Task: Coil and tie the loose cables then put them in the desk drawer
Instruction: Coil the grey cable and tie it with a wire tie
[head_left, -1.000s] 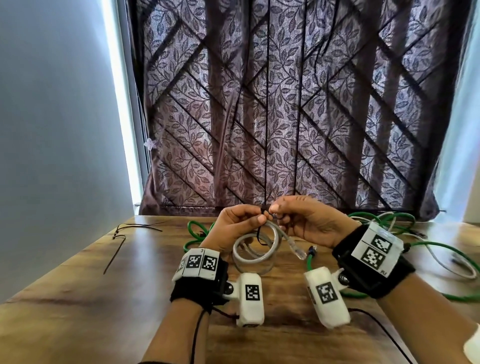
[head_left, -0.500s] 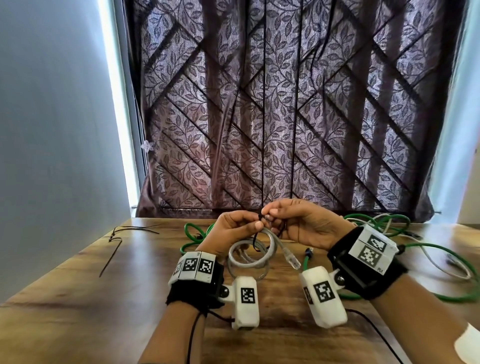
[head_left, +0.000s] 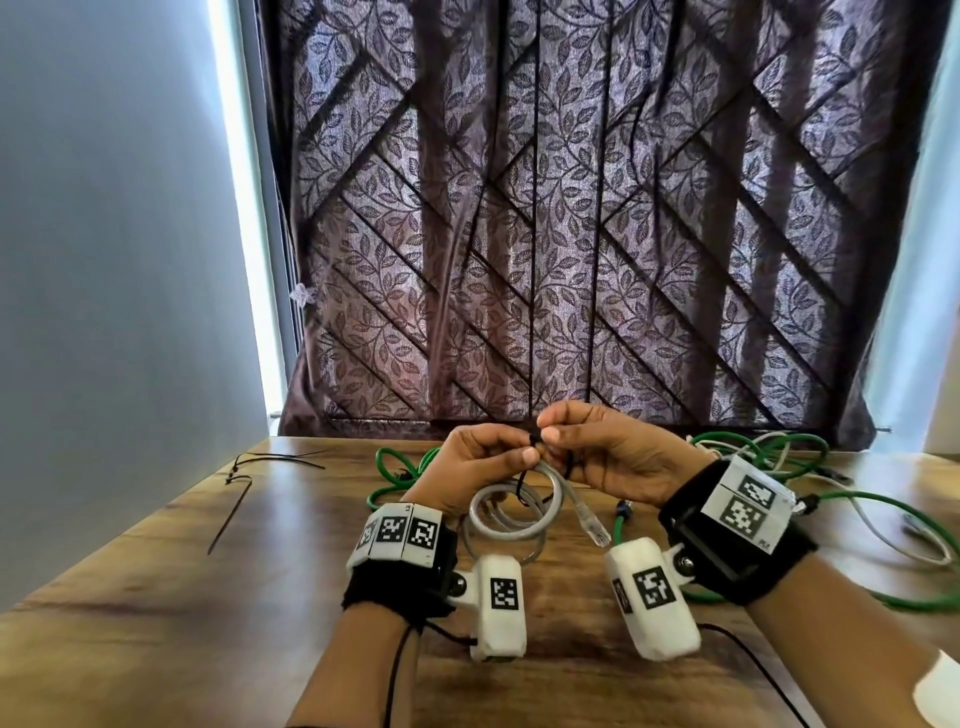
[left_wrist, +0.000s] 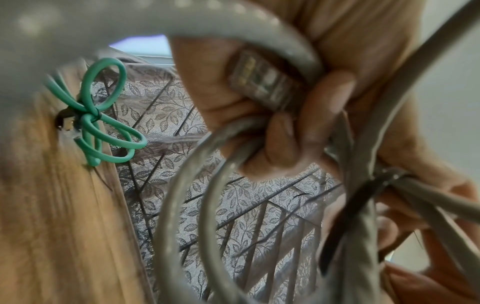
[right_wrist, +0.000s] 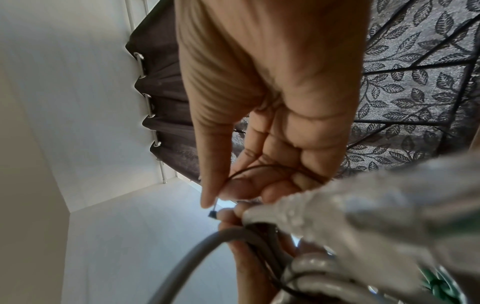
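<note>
Above the wooden desk (head_left: 156, 597) I hold a coiled grey network cable (head_left: 511, 525), its clear plug (head_left: 592, 527) dangling to the right. My left hand (head_left: 522, 451) grips the top of the coil; in the left wrist view its fingers (left_wrist: 285, 133) curl round the loops and a second plug (left_wrist: 259, 82). A black zip tie (left_wrist: 345, 216) wraps the bundle. My right hand (head_left: 550, 439) pinches the tie's thin strap between thumb and forefinger (right_wrist: 215, 197), just above the tie's small head (right_wrist: 212, 214). No drawer is in view.
A tied green cable (left_wrist: 98, 115) lies on the desk behind my left hand. Loose green cables (head_left: 779, 452) and a white cable (head_left: 883, 535) sprawl at the right. Spare black zip ties (head_left: 244, 483) lie at the left. A patterned curtain (head_left: 571, 234) hangs behind the desk.
Both hands stay together at the top of the grey coil. The right fingers have shifted slightly on the tie; the coil hangs much as before.
</note>
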